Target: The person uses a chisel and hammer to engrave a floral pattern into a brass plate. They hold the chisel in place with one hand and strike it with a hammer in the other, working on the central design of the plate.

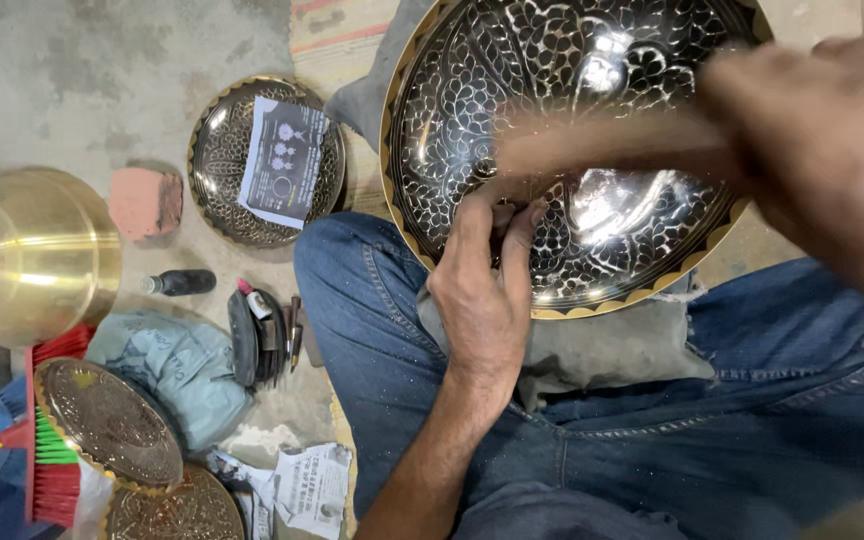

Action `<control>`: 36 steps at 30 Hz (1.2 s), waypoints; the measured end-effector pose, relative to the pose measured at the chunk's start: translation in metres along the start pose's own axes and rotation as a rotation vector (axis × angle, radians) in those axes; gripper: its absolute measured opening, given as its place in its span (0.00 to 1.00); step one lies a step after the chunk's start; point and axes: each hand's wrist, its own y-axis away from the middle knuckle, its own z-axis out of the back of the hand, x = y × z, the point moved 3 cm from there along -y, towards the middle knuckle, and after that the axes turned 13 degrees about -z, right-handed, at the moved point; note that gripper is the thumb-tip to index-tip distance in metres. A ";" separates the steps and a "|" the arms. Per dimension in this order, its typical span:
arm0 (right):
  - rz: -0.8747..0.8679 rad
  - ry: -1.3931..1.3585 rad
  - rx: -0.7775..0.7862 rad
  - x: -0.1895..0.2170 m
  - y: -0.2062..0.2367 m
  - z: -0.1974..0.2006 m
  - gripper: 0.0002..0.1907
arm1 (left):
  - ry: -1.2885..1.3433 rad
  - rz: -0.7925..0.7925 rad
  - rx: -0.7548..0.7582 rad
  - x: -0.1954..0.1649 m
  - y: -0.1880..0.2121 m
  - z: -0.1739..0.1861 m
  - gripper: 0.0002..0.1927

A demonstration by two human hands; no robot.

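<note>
On the engraved black plate (pixel 572 150), my left hand (pixel 482 290) pinches a chisel; right hand (pixel 822 150) grips the blurred mallet (pixel 602 145) mid-strike, so next blow needs aim.

Metalcraft workshop floor, engraved brass plates (pixel 112 425), tools (pixel 262 330)

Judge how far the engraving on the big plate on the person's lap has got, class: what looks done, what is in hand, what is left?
Done: black-and-silver leaf pattern covers nearly all the large plate. In hand: the left hand presses a small tool to its lower middle; the blurred right hand swings a wooden handle. Left: cannot tell; the hands hide that patch.
</note>
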 end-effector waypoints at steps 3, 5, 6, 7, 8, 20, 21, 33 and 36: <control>0.035 -0.065 -0.045 0.000 0.000 0.005 0.23 | -0.097 -0.056 -0.012 0.000 0.001 0.001 0.16; -0.047 -0.137 0.054 -0.002 0.001 0.002 0.22 | -0.057 -0.036 -0.001 0.001 0.002 0.000 0.15; -0.112 -0.179 0.129 -0.004 0.001 0.000 0.21 | -0.038 -0.027 0.004 0.002 0.002 -0.001 0.14; -0.065 -0.115 0.087 -0.003 0.002 -0.001 0.22 | -0.059 -0.043 -0.003 0.002 0.002 -0.001 0.15; -0.017 -0.051 0.048 -0.004 0.002 -0.001 0.22 | -0.081 -0.056 -0.009 0.002 0.002 -0.002 0.16; -0.074 -0.126 0.071 -0.004 0.009 -0.006 0.19 | -0.059 -0.059 -0.006 0.001 0.001 -0.001 0.15; -0.022 -0.034 0.019 -0.003 0.008 -0.007 0.18 | -0.074 -0.061 -0.009 0.000 0.001 0.000 0.15; -0.021 -0.231 -0.016 -0.007 0.007 -0.003 0.24 | -0.020 -0.047 -0.009 0.000 -0.001 0.000 0.15; 0.001 -0.189 0.028 -0.004 0.008 0.000 0.22 | -0.099 -0.123 -0.018 0.000 0.000 0.001 0.19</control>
